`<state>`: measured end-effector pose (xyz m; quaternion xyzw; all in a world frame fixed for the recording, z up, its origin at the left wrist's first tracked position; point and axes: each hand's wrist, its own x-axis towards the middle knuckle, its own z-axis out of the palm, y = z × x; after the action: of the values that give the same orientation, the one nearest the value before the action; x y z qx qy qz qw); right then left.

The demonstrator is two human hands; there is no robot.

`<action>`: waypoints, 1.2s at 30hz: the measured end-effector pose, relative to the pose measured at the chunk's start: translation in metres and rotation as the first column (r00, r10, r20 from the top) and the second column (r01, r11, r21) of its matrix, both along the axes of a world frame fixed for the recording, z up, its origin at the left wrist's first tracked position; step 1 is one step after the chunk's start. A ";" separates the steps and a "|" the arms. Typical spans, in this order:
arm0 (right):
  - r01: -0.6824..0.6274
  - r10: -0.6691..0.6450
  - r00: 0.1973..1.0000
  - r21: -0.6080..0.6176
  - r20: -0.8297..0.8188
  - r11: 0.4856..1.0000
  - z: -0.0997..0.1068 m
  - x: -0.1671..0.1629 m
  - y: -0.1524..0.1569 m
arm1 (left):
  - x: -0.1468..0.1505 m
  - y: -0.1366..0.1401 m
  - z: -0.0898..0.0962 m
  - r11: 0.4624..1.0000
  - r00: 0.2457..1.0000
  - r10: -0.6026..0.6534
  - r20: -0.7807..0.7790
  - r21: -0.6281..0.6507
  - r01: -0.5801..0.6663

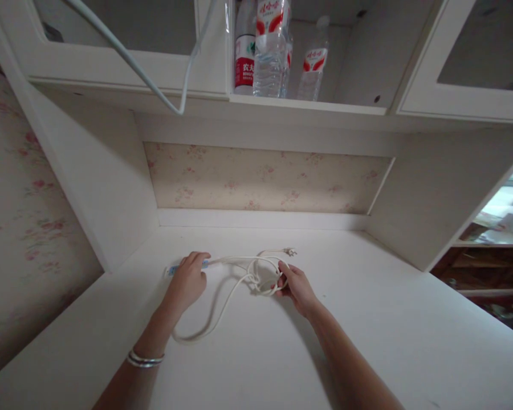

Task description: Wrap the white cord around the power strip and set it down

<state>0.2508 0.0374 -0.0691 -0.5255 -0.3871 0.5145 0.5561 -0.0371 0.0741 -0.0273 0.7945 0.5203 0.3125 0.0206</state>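
Note:
On the white tabletop lies a power strip (171,271), white with blue, mostly covered by my left hand (190,280). The fingers of that hand are wrapped over the strip. From its right end runs a white cord (226,312), which loops over the table and gathers into a loose tangled coil. My right hand (294,285) grips the right side of this coil between thumb and fingers. Beyond the coil, the cord's plug (289,251) rests on the table with its prongs pointing right. A silver bracelet circles my left wrist.
Overhead hangs a white cabinet (308,108) with water bottles (270,57) on its open shelf. A pale cable (154,85) dangles in front of it at upper left. White side panels (98,171) flank the tabletop (248,364). Shelves with items stand at far right.

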 end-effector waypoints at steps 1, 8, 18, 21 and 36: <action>-0.019 0.019 1.000 0.006 0.014 1.000 0.001 -0.003 -0.001 | 0.015 -0.010 0.008 0.995 0.997 -0.072 0.015 0.070 0.071; -0.129 0.122 0.990 0.102 0.070 0.986 0.007 -0.015 -0.010 | 0.110 -0.049 0.036 0.833 0.817 -0.483 -0.315 0.120 0.539; -0.084 0.085 0.996 0.131 0.003 0.988 0.011 -0.024 -0.009 | 0.119 -0.019 0.022 0.873 0.780 -0.227 -0.583 0.234 0.429; -0.055 0.051 0.998 0.108 0.040 0.993 0.008 -0.026 -0.008 | 0.114 -0.016 0.021 0.848 0.735 -0.301 -0.608 0.182 0.498; 0.085 -0.088 0.990 0.036 0.112 0.996 -0.010 -0.012 0.005 | 0.020 0.005 0.066 0.985 0.807 -0.083 0.584 0.171 -0.023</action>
<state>0.2389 0.0421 -0.0787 -0.5613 -0.4028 0.4532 0.5633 -0.0174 0.0795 0.0392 0.6654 0.4470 0.5861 0.1179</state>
